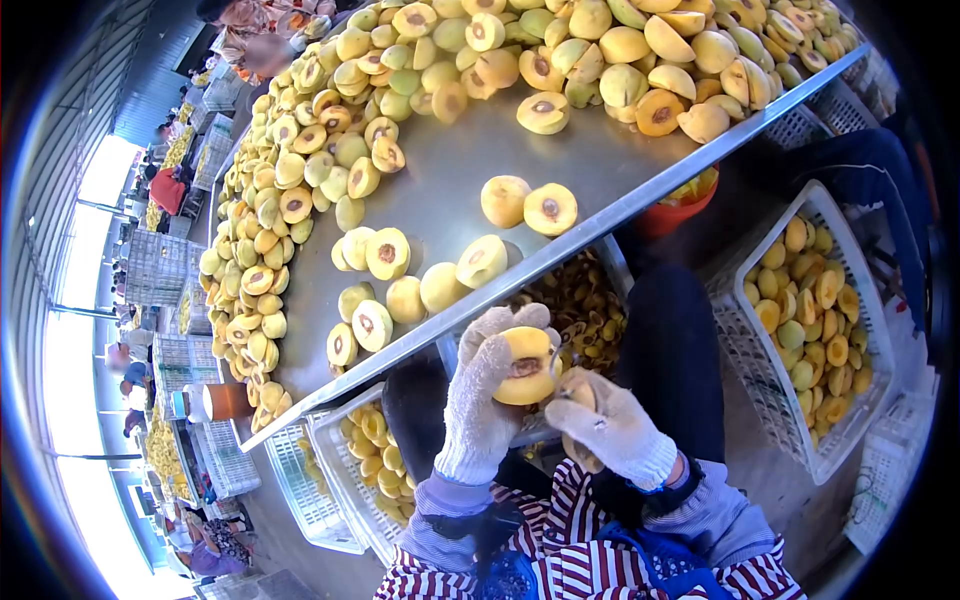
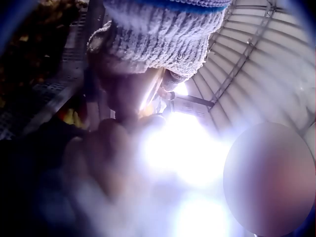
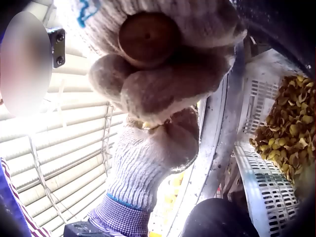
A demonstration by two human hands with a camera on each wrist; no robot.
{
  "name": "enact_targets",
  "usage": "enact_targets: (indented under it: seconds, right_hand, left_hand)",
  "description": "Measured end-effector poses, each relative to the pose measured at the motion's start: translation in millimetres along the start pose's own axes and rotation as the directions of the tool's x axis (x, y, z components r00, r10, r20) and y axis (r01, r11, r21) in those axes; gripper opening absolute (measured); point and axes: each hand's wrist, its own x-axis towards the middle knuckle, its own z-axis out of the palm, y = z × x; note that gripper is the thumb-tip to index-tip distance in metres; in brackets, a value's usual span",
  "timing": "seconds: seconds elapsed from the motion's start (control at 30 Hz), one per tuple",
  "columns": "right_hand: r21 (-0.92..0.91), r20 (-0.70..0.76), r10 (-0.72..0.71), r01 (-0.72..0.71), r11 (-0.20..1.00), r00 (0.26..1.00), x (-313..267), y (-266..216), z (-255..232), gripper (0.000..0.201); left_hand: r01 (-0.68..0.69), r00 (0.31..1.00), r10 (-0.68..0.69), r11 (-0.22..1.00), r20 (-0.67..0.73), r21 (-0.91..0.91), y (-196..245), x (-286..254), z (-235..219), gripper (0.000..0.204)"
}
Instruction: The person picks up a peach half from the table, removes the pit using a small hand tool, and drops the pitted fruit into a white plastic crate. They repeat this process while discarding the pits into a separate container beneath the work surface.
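Observation:
My gloved left hand [image 1: 500, 350] grips a halved yellow peach [image 1: 526, 366], cut face and dark pit hollow turned toward me, just below the table's edge. My gloved right hand [image 1: 590, 405] is closed round a tool with a round wooden handle [image 3: 148, 37] and meets the peach's right side. Its working end is hidden behind fingers and fruit. In the right wrist view the left glove [image 3: 148, 163] sits just beyond the right fist. The left wrist view is washed out by glare, showing only knitted glove [image 2: 163, 34].
A steel table [image 1: 450, 170] carries heaps of whole and halved peaches [image 1: 390, 250]. Below its edge sit a white crate of pits and scraps [image 1: 575, 305], a crate of peaches [image 1: 810, 310] at right, another [image 1: 375, 450] at lower left, and a red bucket [image 1: 680, 205].

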Motion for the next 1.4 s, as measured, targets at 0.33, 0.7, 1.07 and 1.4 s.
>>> enact_targets:
  seconds: [0.33, 0.7, 1.07, 1.4]
  right_hand:
    - [-0.391, -0.297, -0.373, 0.244, 0.887, 0.879, 10.7, 18.1, -4.9, 0.039]
    - [-0.161, -0.169, -0.297, 0.271, 0.949, 0.940, 7.3, 19.7, -0.5, 0.032]
    - [-0.456, -0.248, -0.443, 0.300, 0.838, 0.862, 14.0, 21.1, -5.8, 0.033]
    - [-0.118, 0.103, 0.004, 0.008, 0.993, 0.995, -5.7, 10.0, 14.2, 0.028]
  left_hand:
    - [-0.257, 0.959, 0.261, 0.619, 0.114, 0.742, -22.5, -21.2, 7.2, 0.040]
    - [-0.213, 0.943, 0.333, 0.589, 0.007, 0.779, -17.0, -9.3, 8.1, 0.033]
    - [-0.359, 0.879, 0.406, 0.217, 0.250, 0.908, -20.1, -18.8, 4.0, 0.036]
    - [-0.369, 0.862, 0.501, 0.517, 0.077, 0.772, -12.0, -4.7, 1.9, 0.038]
